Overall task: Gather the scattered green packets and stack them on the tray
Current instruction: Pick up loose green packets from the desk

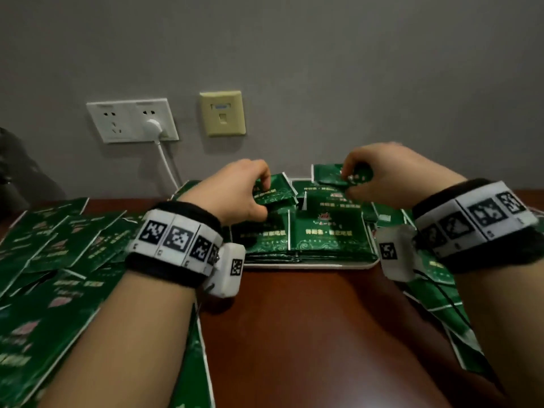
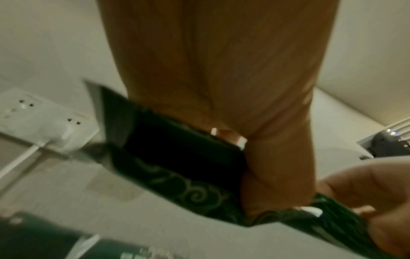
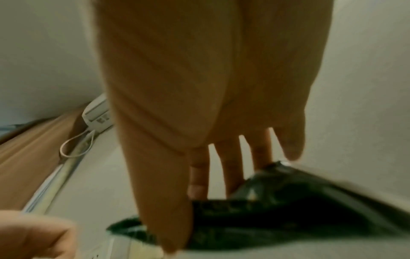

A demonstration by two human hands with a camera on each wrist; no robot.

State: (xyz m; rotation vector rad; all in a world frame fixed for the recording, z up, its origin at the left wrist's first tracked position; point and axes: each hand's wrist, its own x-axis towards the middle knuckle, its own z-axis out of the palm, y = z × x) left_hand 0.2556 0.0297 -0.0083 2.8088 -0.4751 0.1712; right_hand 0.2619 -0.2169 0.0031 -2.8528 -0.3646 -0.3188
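Observation:
A white tray (image 1: 309, 265) at the table's far middle carries stacks of green packets (image 1: 326, 231). Above its far left part my left hand (image 1: 259, 192) pinches one green packet (image 1: 275, 193) between thumb and fingers; the left wrist view shows that packet (image 2: 177, 157) under the palm. Over the tray's far right my right hand (image 1: 348, 182) grips another green packet (image 1: 357, 176), seen dark and crumpled in the right wrist view (image 3: 277, 219) with the thumb across it. Scattered green packets (image 1: 53, 260) cover the table on the left, and more packets (image 1: 441, 290) lie on the right under my right wrist.
The brown table (image 1: 309, 334) shows bare wood in front of the tray. A grey wall stands close behind, with a white socket plate (image 1: 132, 120), a plugged white cable (image 1: 166, 163) and a beige wall plate (image 1: 222, 113). A dark object (image 1: 14, 172) sits at far left.

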